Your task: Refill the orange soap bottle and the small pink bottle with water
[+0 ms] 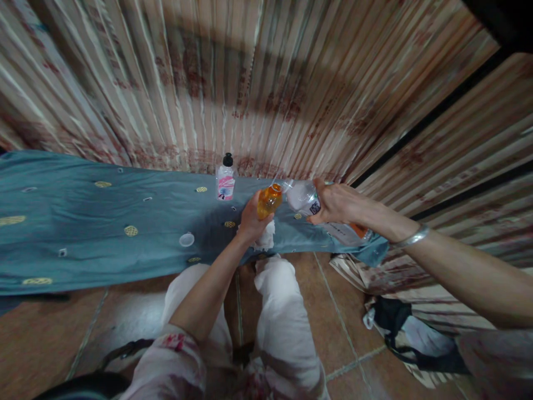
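My left hand [250, 222] is closed around a small clear bottle of amber liquid [268, 204], its mouth tipped up to the right. My right hand [333, 203] grips a larger clear plastic bottle [303, 195], held tilted with its neck at the mouth of the amber one. A printed square code shows on its side. Whether liquid passes between the bottles I cannot tell. Below the right hand shows a white-and-orange label [347, 232]; whether it belongs to the held bottle is unclear. Crumpled white tissue [265, 238] lies under my left hand.
A bottle with a black cap and pink label [226, 183] stands at the back of the teal patterned cloth [162, 205]. Nearer lies a round clear lid [187, 239]. A pleated curtain [200, 83] hangs behind. A dark bag [416, 333] sits on the tiled floor, right.
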A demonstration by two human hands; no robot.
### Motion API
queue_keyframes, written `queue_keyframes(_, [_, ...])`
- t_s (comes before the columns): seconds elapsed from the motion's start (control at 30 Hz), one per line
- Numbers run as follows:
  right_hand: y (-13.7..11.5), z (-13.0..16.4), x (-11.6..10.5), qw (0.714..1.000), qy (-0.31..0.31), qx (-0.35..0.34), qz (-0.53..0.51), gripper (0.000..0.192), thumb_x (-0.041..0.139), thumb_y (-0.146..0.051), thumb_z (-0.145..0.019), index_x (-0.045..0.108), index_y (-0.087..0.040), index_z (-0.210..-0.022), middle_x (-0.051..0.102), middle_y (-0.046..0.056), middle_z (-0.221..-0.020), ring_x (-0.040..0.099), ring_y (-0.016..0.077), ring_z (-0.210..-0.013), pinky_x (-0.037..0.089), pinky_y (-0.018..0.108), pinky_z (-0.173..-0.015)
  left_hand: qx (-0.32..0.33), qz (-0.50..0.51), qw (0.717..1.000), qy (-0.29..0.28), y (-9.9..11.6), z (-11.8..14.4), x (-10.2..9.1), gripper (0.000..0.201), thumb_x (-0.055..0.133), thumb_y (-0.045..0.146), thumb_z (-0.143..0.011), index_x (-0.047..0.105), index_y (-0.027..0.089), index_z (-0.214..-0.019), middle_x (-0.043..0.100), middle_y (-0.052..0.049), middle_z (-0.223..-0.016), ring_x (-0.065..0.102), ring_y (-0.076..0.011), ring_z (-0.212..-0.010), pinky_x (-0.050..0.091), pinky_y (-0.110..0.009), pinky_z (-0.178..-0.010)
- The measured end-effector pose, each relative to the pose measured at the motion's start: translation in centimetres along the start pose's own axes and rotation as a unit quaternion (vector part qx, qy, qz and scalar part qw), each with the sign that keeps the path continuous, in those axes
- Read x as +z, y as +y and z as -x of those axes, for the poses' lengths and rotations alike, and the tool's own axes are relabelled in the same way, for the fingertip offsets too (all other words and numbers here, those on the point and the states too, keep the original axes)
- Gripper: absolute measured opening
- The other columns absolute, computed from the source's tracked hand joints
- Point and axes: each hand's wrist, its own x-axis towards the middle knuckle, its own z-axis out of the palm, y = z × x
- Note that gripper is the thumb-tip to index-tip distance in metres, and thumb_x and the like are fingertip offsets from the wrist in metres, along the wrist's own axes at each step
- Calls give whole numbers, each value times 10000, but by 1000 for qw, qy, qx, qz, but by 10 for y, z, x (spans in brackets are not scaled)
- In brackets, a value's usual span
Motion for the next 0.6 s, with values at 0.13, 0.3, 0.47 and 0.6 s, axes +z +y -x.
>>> queue_keyframes(0.13, [0, 0, -1, 1000, -7, 5, -1, 753, 676, -594, -812, 519, -30, -1286, 765, 176, -864, 743, 314, -794, 359, 298, -538, -1, 1, 1000, -2, 0, 0, 1, 761, 679, 305, -768, 405, 170, -1465, 599, -166, -1438, 576, -310, -1343, 463, -490, -1135])
queue_keyframes(0.3, [0, -1, 1, 1000, -3, 7, 0, 764, 674, -605, -807, 524, -21, -1277, 762, 177, -857, 745, 322, -799, 356, 303, -532, 1, -14, 1000, 4, 0, 0, 2, 764, 681, 293, -761, 400, 178, -1461, 617, -152, -1410, 595, -303, -1315, 485, -475, -1111])
queue_keyframes(0.47, [1, -1, 3, 1000, 2, 5, 2, 768, 674, -599, -803, 516, -28, -1291, 764, 178, -854, 743, 328, -799, 379, 308, -549, 3, -28, 1000, -6, 0, -1, 2, 762, 674, 288, -763, 397, 155, -1460, 606, -166, -1414, 588, -302, -1319, 479, -472, -1116])
queue_keyframes(0.6, [0, 0, 0, 1000, -3, 6, 3, 744, 672, -600, -802, 520, -38, -1266, 763, 180, -845, 745, 333, -801, 379, 305, -547, 0, -32, 999, -8, 2, -1, 2, 758, 671, 285, -761, 399, 153, -1456, 616, -161, -1395, 594, -298, -1304, 487, -467, -1105])
